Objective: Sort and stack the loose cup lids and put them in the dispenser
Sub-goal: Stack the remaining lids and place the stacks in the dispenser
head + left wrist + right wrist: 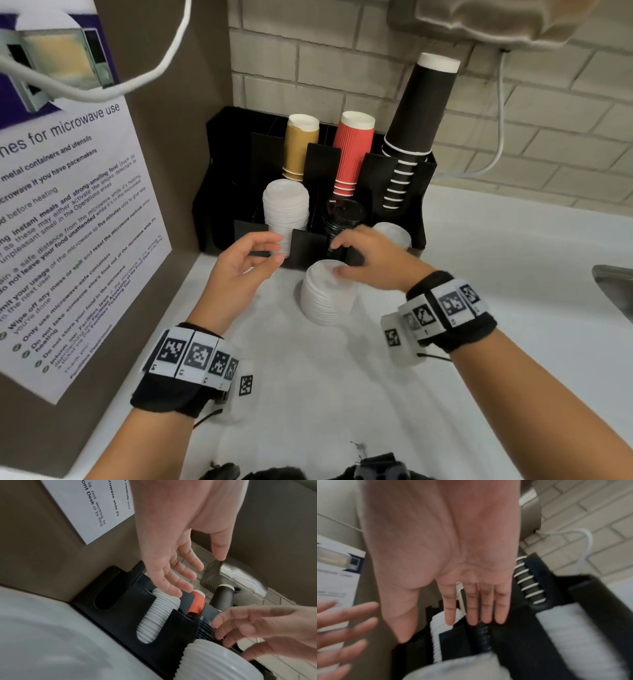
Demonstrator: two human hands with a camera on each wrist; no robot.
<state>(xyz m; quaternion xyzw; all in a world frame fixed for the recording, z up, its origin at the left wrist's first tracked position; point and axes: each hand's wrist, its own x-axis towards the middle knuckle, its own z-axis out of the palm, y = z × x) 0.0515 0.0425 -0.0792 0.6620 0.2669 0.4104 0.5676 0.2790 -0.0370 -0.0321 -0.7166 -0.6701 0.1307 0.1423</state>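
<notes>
A stack of white lids point(327, 294) stands loose on the white counter just in front of the black dispenser point(308, 245). The dispenser holds a tall white lid stack point(286, 205) in its left slot, a black lid stack point(342, 214) in the middle and a shorter white stack point(394, 234) at the right. My right hand point(346, 258) hovers over the loose stack with fingers nearly straight, thumb at its top edge, holding nothing. My left hand point(265, 251) is open and empty in front of the left slot. The right wrist view is blurred.
Gold point(301, 147), red point(354, 154) and black point(418, 126) paper cup stacks stand inverted in the dispenser's back row. A side panel with a microwave notice point(68, 240) bounds the left. A steel sink edge point(616, 291) lies at the far right, and a brick wall stands behind.
</notes>
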